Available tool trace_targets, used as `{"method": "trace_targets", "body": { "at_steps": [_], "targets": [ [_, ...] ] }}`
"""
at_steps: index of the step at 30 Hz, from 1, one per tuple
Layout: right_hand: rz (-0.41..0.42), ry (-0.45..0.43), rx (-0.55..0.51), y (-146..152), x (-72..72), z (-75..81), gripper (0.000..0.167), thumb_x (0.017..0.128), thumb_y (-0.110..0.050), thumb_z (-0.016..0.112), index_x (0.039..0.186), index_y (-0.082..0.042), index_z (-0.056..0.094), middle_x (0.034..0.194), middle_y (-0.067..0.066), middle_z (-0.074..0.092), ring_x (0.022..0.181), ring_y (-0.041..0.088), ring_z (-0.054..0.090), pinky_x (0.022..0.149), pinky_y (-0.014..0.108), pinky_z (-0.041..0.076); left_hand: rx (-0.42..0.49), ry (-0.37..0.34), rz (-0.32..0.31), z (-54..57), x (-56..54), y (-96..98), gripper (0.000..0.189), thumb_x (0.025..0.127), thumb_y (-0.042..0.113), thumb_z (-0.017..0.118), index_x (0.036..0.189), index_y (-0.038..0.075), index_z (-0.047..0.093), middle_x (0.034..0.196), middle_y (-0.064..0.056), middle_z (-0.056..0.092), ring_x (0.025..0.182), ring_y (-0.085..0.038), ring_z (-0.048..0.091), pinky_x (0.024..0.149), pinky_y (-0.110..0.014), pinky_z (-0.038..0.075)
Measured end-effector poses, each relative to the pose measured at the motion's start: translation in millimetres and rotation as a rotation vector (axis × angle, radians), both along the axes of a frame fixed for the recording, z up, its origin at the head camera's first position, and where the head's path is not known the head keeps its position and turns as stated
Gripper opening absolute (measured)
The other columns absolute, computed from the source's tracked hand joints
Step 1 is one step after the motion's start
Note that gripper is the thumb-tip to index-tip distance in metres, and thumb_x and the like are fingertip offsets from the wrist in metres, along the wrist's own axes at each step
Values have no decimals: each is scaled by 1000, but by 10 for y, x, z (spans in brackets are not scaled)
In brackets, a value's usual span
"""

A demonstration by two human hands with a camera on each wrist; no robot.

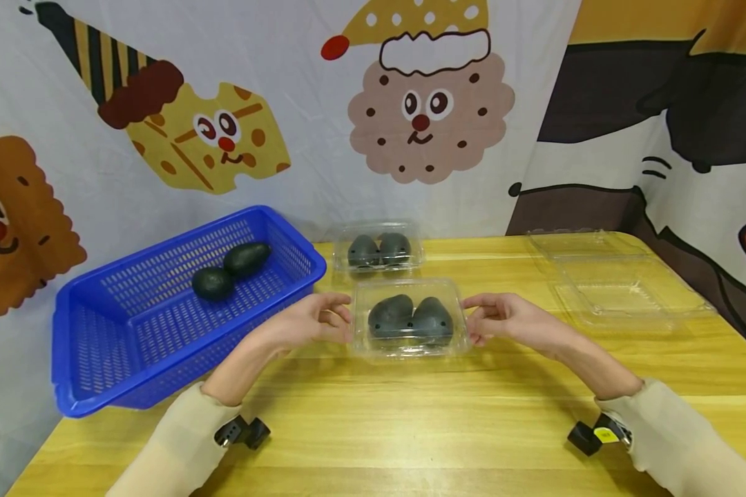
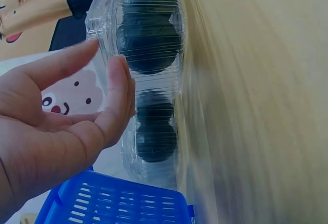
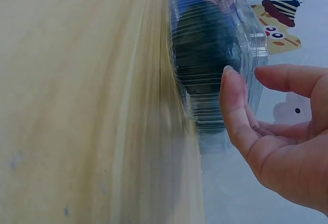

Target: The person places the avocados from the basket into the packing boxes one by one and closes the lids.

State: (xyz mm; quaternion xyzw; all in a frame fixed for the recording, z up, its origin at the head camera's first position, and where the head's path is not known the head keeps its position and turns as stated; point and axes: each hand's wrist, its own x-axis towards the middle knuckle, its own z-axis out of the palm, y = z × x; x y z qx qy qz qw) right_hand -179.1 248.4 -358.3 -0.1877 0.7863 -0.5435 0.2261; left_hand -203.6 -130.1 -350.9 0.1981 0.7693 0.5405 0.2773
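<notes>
Likely closing or shifting box (image 1: 410,351), pinching ends with half-curled left hand (image 1: 311,322) and right hand (image 1: 506,319); keep level next.

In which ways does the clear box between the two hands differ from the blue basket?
The box is see-through, while the basket is blue. The box is closed; the basket is open on top. The box is smaller than the basket. Both hold two avocados.
</notes>
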Motion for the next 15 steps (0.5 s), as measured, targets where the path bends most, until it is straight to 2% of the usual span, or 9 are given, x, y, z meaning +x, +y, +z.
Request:
{"method": "trace_targets", "body": {
  "at_steps": [5,7,9,12,15],
  "targets": [
    [47,14,-7,16,-2,3,62,101,-8,57,149,16,26,105,19,63,95,32,65,87,42,56,-29,4,20,0,3,6,83,89,8,76,152,-11,27,122,-18,55,101,-21,64,98,-43,48],
    [71,7,-6,20,1,7,64,101,-7,57,150,16,23,105,19,62,97,29,63,88,39,55,-45,10,20,-3,6,11,81,89,9,77,150,-12,29,119,-18,57,98,-22,65,98,-43,49],
    [87,-7,-3,22,6,13,66,102,-8,58,151,15,21,106,18,62,97,27,62,88,36,54,-50,-13,11,-3,13,18,76,90,10,75,148,-13,32,115,-18,59,95,-26,67,95,-44,51],
    [93,-27,21,15,16,26,64,102,-12,59,149,15,25,106,18,62,94,29,62,86,38,54,-55,-55,-10,-4,20,25,67,93,12,72,143,-14,36,107,-19,63,90,-33,69,89,-45,55],
    [80,-68,34,0,23,32,57,100,-16,61,140,14,35,102,20,64,87,31,64,81,42,56,-58,-102,-22,-2,32,22,59,95,14,70,139,-13,40,104,-22,65,87,-35,69,84,-45,58]
  ]
}}
